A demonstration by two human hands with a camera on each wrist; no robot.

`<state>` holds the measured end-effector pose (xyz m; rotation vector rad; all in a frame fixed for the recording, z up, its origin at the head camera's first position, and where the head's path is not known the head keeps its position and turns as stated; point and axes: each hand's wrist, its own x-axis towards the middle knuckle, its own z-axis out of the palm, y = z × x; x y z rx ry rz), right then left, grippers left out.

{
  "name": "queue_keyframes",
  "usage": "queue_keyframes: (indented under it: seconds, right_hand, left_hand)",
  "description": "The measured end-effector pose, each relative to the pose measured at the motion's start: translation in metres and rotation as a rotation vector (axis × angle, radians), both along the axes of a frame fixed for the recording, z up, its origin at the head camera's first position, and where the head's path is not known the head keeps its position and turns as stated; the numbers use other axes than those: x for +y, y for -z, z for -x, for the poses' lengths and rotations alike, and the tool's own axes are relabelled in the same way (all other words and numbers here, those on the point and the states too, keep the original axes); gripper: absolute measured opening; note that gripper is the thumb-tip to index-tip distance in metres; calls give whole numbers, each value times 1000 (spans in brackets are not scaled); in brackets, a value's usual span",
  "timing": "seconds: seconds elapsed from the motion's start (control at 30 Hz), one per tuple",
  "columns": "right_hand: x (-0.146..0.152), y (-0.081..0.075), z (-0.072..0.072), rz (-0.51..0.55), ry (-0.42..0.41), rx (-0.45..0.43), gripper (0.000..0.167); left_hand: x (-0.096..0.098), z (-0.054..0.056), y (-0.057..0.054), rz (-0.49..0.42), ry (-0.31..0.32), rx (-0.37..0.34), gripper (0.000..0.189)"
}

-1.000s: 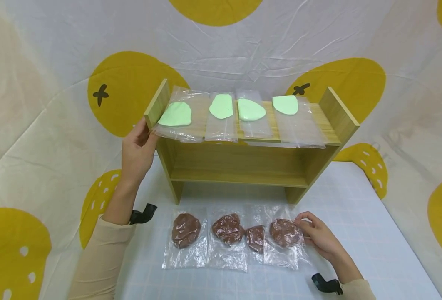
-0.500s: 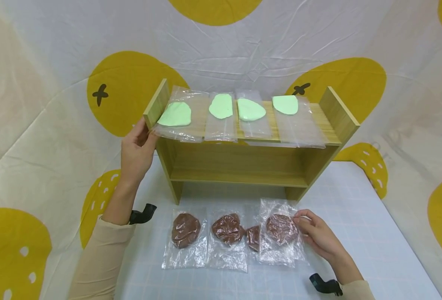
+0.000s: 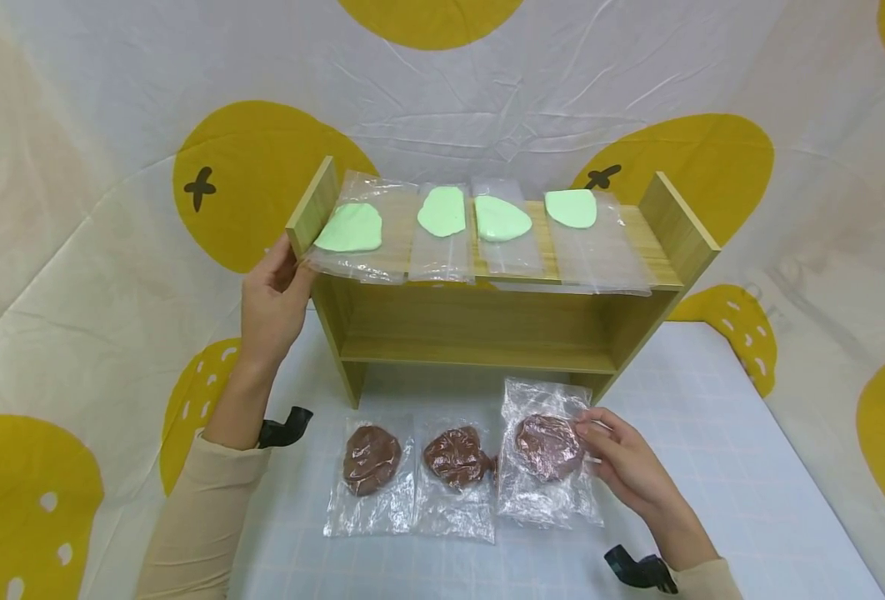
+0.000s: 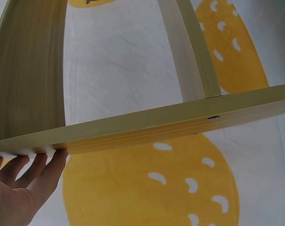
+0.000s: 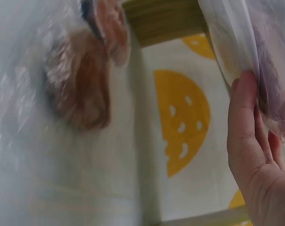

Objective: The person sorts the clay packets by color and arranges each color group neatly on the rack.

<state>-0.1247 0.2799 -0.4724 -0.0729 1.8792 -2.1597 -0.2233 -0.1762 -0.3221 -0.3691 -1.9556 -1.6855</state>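
My right hand (image 3: 626,458) pinches the right edge of a clear plastic bag (image 3: 525,500) holding a flat brown dough-like disc (image 3: 549,448). The right wrist view shows the bag lifted, with a finger (image 5: 246,94) along its side. It overlaps another bagged brown lump in the head view, almost hiding it. Two more bagged brown lumps, a left one (image 3: 371,460) and a middle one (image 3: 456,457), lie on the table. My left hand (image 3: 270,308) rests its fingers (image 4: 50,172) against the outer left side of a small wooden shelf (image 3: 480,329).
On the shelf's top board lie several pale green flat pieces (image 3: 504,218) on clear bags, which overhang its front edge. The shelf's lower level (image 3: 480,354) faces me. A patterned cloth (image 3: 450,108) hangs behind, and the pale table (image 3: 712,458) extends right.
My right hand lifts its bag and brings it left and toward the shelf, covering the bagged lump beside it. My left hand stays at the shelf's side.
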Motion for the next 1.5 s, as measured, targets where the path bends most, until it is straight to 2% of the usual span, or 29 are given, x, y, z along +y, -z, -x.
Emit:
queue_keyframes:
  seconds: [0.3,0.57,0.8,1.03,1.2,1.5]
  right_hand:
    - [-33,-17,9,77,-115,101,13]
    - [-69,-27,24,159,-143,101,12]
    - [-105,-34,37,234,-116,6,13]
    - [-144,-40,41,425,-38,-194,16]
    - [-165,-40,44,541,-20,-304,19]
    - [-192,-37,47,615,13,-370,18]
  left_hand:
    - [-1,-1,0,3,2,5,47]
    - [-1,0,0,10,-1,6,47]
    - [0,2,1,4,-3,4,47]
    - [0,2,0,17,-10,-12,47]
    - [0,2,-1,11,-1,-11,47]
    - [2,-4,-5,9,-2,-13,46]
